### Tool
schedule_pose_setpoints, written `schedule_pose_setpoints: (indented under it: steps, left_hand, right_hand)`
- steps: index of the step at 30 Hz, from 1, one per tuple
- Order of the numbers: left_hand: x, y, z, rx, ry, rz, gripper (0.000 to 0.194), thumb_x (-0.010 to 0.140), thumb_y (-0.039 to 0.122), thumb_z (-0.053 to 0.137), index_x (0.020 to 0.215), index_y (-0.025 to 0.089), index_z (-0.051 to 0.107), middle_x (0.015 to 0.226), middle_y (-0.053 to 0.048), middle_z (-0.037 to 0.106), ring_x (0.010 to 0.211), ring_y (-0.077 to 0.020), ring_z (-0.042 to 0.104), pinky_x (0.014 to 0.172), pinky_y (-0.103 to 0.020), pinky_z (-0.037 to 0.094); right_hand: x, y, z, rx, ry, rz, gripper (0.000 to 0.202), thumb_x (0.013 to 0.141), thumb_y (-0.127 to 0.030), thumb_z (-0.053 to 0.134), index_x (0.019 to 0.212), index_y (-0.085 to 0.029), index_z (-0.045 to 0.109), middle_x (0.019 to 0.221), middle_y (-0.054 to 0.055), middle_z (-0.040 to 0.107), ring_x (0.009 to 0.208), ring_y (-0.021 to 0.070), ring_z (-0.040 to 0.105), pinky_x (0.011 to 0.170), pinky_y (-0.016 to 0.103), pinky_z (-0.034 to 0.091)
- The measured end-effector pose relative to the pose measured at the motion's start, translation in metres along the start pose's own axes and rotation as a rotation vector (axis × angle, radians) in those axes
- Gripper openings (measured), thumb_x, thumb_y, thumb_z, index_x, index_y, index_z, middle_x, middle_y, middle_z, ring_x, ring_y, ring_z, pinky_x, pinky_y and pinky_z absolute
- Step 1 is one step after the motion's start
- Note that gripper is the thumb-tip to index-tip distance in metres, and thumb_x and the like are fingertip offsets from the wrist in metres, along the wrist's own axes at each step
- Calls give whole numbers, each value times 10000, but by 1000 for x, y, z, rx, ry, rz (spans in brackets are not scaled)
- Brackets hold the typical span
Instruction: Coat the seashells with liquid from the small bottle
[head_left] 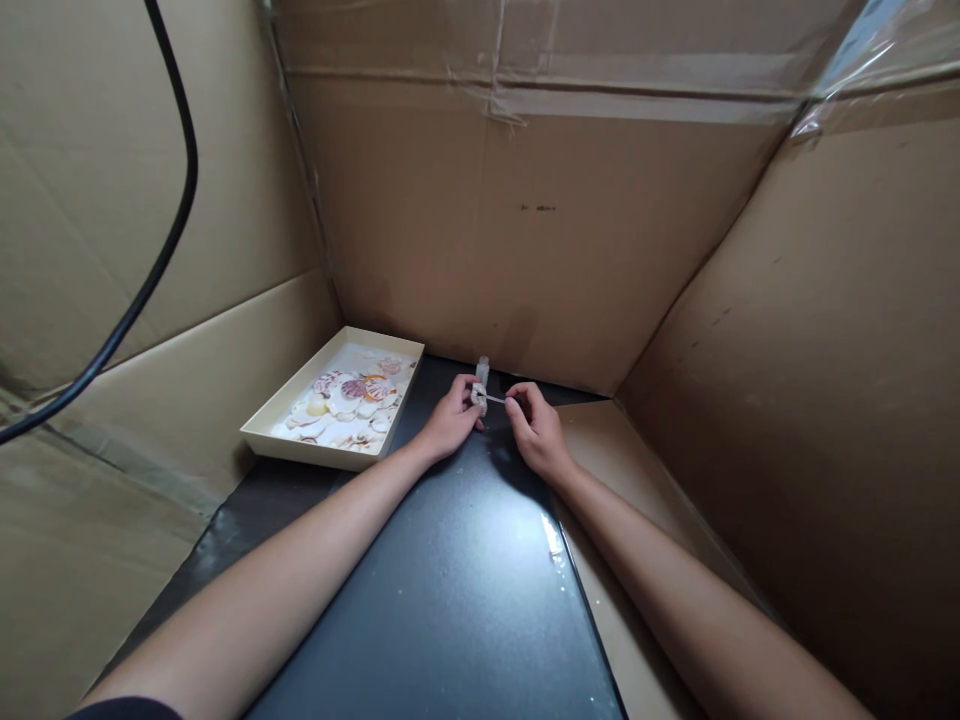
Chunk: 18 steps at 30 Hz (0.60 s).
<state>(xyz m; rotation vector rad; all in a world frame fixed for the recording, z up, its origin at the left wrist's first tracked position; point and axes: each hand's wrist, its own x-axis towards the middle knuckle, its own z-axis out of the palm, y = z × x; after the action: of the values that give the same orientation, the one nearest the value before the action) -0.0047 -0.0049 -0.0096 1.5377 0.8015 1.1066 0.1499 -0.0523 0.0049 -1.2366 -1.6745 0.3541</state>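
Cardboard walls [480, 240] surround the dark table [420, 590], where I see the left hand [448, 420] pinching a small pale piece [480, 402] and the right hand [538, 432] gripping a thin stick [495, 400], which lies nearly crosswise between them, its left tip seemingly at the piece.

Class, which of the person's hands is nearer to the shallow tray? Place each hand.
Left. The left hand is just right of the tray; the right hand is farther right, beyond the left.
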Motion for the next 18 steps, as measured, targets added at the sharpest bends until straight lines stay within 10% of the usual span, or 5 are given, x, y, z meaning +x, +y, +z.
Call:
schedule_pose_setpoints:
  steps: [18]
  left_hand:
    - [-1, 0, 0, 51, 6, 8, 325, 793, 157, 524, 1090, 199, 400, 825, 30, 538, 568, -50, 508, 548, -195, 431]
  right_hand:
    - [0, 1, 3, -83, 11, 26, 174, 854, -351, 481, 945, -206, 514, 676, -27, 520, 570, 124, 455, 560, 237, 351]
